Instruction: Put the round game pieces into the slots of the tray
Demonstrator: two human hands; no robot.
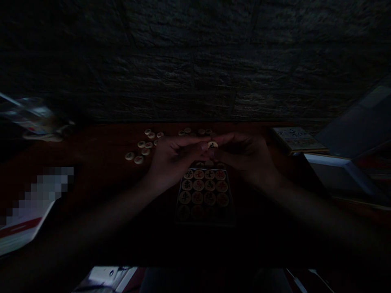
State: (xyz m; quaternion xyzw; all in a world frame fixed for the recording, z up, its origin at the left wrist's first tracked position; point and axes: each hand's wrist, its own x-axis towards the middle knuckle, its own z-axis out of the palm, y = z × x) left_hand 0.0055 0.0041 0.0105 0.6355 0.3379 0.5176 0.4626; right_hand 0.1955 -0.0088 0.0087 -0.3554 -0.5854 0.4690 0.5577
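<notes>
Between the fingertips of both hands is a round xiangqi piece point(213, 145) with a dark character on its face. My left hand point(180, 152) pinches it from the left, and my right hand point(244, 154) grips it from the right. Just below them, an open box point(232, 203) holds rows of xiangqi pieces with red and dark characters, its near row deep in shadow. A few pieces point(209, 163) lie at the box's far edge, partly hidden by the hands. Loose pieces point(139, 159) are scattered beyond my left hand, and several more point(187, 130) lie farther back.
A stone-textured wall point(192, 73) stands behind the dark table point(104, 142). At right are a flat printed box point(297, 138) and an open, shallow tray-like lid point(330, 177). A clear plastic container point(33, 116) stands at left, with a pale printed item point(30, 224) nearer me.
</notes>
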